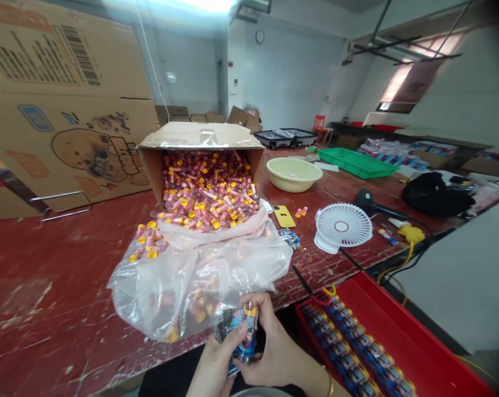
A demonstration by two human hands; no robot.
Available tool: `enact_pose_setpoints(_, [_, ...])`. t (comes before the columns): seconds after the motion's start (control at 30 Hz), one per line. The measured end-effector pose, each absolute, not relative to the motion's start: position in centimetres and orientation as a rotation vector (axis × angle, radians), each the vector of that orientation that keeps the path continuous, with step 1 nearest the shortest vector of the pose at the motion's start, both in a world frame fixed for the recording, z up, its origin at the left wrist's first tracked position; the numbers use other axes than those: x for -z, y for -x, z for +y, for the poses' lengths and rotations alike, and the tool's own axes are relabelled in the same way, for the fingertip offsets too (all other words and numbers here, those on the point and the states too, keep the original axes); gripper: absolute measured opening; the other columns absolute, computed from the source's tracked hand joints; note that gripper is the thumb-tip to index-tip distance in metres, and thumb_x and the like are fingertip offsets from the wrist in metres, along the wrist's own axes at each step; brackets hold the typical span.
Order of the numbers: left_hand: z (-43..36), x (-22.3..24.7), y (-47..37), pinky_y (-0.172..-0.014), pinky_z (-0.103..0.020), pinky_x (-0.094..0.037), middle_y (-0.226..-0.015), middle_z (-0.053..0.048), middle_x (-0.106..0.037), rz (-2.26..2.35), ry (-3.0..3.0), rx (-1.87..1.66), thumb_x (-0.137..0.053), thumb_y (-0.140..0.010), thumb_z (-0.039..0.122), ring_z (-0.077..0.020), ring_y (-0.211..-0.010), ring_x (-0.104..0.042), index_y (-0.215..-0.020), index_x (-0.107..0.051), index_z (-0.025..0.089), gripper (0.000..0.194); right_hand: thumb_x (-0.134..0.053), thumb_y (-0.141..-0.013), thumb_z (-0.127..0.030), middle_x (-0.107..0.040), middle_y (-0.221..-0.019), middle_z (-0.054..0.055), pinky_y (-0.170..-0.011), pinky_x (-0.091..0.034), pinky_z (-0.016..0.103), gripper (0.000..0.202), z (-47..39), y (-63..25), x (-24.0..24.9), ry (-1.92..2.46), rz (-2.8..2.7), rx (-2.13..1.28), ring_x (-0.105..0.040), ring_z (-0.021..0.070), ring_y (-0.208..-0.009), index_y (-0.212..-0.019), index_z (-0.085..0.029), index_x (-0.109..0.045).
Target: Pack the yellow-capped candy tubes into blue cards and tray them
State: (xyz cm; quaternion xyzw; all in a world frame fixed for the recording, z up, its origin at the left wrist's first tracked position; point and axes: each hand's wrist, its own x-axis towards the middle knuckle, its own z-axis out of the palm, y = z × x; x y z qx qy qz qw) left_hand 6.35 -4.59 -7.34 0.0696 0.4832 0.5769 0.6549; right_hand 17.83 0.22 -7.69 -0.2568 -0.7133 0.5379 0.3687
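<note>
Both my hands are together at the table's front edge. My left hand (216,358) is closed around a small stack of blue printed packets (232,325), its thumb pressed on the front. My right hand (274,344) curls round the right side of the front one, fingers at top and bottom, on a yellow-capped tube (251,314) that stands at the printed packet; whether it is inside cannot be made out. Beyond them, a clear plastic bag (216,264) spills from a cardboard box (202,138) full of pink tubes with yellow caps (216,193). A few more tubes (150,240) lie on the bag's left.
At lower right, a red tray (402,325) holds rows of blue packs with yellow tops (344,342). A white fan (342,226), yellow phone (284,216), cream basin (294,175) and green tray (357,162) stand on the red table (46,309). Large cartons (67,121) rise at left.
</note>
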Motion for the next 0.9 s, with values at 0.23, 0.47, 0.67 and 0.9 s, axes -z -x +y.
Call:
enact_pose_setpoints(0.23, [-4.8,7.0,-6.3,-0.082,-0.033,-0.05,-0.069,-0.006,-0.074,1.094,-0.201,-1.354,-0.085,-0.054,0.036,-0.0271,-0.084,-0.069,-0.086,-0.074,0.014,0.041,-0.062,-0.058,-0.005,-0.046,-0.097,0.001,-0.069,-0.045,0.025,0.06,0.2,-17.4,7.7,0.648,-1.822,-1.357,-0.052,0.0145,-0.082,-0.107,-0.024,-0.032])
enact_pose_setpoints(0.47, [-4.9,6.9,-6.4,-0.085,-0.037,-0.05,-0.071,-0.007,-0.075,1.123,-0.213,-1.363,-0.085,-0.052,0.037,-0.0289,-0.084,-0.07,-0.084,-0.075,0.013,0.041,-0.062,-0.057,-0.004,-0.044,-0.096,0.001,-0.07,-0.045,0.026,0.058,0.0,-17.4,7.6,0.687,-1.826,-1.329,-0.051,0.0142,-0.082,-0.103,-0.023,-0.031])
enact_pose_setpoints(0.67, [-4.8,7.6,-6.2,-0.08,-0.034,-0.052,-0.072,-0.007,-0.075,1.161,-0.218,-1.337,-0.085,-0.052,0.038,-0.0277,-0.082,-0.07,-0.085,-0.074,0.014,0.043,-0.065,-0.056,-0.005,-0.045,-0.096,0.001,-0.07,-0.045,0.026,0.061,0.0,-17.3,7.7,0.688,-1.835,-1.329,-0.051,0.0142,-0.082,-0.104,-0.023,-0.033])
enact_pose_setpoints(0.9, [-4.2,8.5,-5.9,-0.082,-0.043,-0.055,-0.085,-0.008,-0.077,1.202,-0.14,-1.21,-0.074,-0.068,0.043,-0.0295,-0.087,-0.07,-0.091,-0.072,0.016,0.036,-0.076,-0.058,-0.02,-0.052,-0.092,-0.001,-0.069,-0.047,0.027,0.064,2.0,-21.5,7.6,0.898,-1.779,-1.263,-0.054,0.0134,-0.077,-0.107,-0.024,-0.035])
